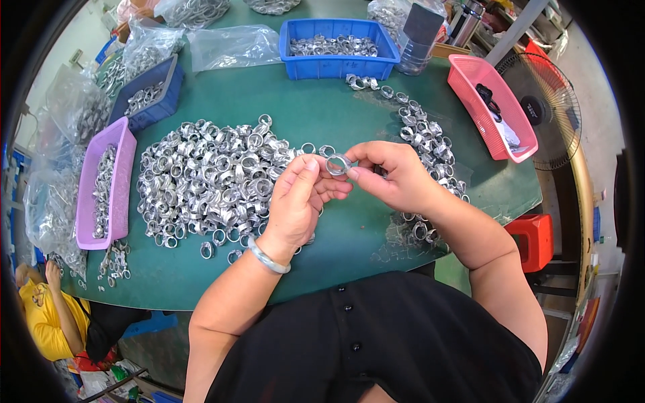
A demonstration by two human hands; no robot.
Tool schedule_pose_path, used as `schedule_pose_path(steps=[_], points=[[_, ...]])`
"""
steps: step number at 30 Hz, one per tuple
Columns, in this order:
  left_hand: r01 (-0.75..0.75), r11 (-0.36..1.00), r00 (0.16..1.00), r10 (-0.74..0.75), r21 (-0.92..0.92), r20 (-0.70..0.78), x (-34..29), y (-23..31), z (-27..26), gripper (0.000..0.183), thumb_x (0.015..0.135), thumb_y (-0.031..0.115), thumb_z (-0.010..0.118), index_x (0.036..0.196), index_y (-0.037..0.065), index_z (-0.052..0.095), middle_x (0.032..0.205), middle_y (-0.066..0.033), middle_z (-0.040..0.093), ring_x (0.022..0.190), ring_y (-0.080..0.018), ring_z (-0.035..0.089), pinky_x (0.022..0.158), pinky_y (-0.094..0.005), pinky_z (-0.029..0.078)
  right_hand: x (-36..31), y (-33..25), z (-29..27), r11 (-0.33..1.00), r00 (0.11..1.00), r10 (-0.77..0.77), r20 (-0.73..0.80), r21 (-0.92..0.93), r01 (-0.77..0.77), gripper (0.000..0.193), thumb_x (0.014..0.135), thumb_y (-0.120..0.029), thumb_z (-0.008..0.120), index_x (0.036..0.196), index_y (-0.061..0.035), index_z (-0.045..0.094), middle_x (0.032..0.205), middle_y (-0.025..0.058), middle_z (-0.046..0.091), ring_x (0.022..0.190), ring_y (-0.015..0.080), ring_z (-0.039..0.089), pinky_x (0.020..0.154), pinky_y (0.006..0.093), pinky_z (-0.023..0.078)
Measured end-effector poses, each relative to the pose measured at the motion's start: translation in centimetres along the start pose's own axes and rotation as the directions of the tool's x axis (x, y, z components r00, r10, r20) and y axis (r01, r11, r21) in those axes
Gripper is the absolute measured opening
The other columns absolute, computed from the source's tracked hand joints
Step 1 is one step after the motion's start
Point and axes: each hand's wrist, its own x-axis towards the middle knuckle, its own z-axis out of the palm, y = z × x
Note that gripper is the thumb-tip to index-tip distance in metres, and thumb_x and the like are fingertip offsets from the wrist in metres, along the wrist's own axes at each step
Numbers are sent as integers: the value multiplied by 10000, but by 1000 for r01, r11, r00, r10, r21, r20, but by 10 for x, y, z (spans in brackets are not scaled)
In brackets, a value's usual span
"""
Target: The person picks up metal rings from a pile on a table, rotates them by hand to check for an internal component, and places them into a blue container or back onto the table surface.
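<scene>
Prog, my read: mid-batch. 1 ring (337,164) is up in both hands, above the desk (235,97) ctr, between L pile (208,178) and R trail (424,134). L pile's much bigger, heaped toward the left edge; R trail is thinner, curving from the far edge down toward the near-right corner. Can't tell which side's finished stock, so no % from me.

R hand (396,176): thumb + index fingers closed in a pinch on the ring's R side. L hand (297,191): fingers half curled, tips at its L side; can't tell if they're gripping or just steadying.

Qty: 1 ring held; 1 pile, 1 trail, too many pcs overlapping to count. Bins w/ rings: 3, i.e. blue bin (339,70) at far edge, navy bin (158,113) by far-left corner, lilac bin (121,201) on left edge. Plus 1 pink basket (472,114) at right edge, w/ a black item + white stuff inside.
</scene>
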Motion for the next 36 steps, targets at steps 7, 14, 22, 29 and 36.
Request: schedule_pose_path(steps=[7,14,22,29,36], points=[[7,1000,1000,-7,24,-1,-1,0,0,215,973,179,392,1020,26,535,939,-130,634,804,-216,642,749,-334,515,1,5,0,958,990,117,72,255,-132,185,863,-111,592,1001,11,617,751,-14,598,680,36,501,610,208,427],[7,999,1000,-7,39,3,-2,0,0,207,970,165,397,1000,27,549,937,-126,634,803,-209,641,745,-330,514,2,6,-1,937,985,154,82,306,-171,210,873,-138,586,1014,14,615,809,17,645,734,47,548,661,221,455],[22,998,1000,-21,56,-16,-3,0,1,174,959,143,425,988,32,556,918,-117,640,792,-201,641,739,-327,515,4,6,-4,884,957,250,144,368,-287,222,877,-170,582,1008,5,621,762,-6,615,675,37,517,606,210,433],[20,995,999,-17,101,-33,-3,0,3,145,947,142,462,977,41,561,898,-102,644,772,-186,642,721,-310,514,5,8,-4,848,939,287,192,404,-342,219,883,-205,581,983,-16,631,713,-23,576,620,36,492,549,204,407],[46,993,998,-41,106,-45,-3,0,3,148,946,157,472,972,46,567,867,-90,648,741,-173,641,693,-292,512,7,8,-5,797,915,311,258,454,-399,226,898,-205,556,996,-12,622,717,-15,574,633,50,507,555,208,417]])
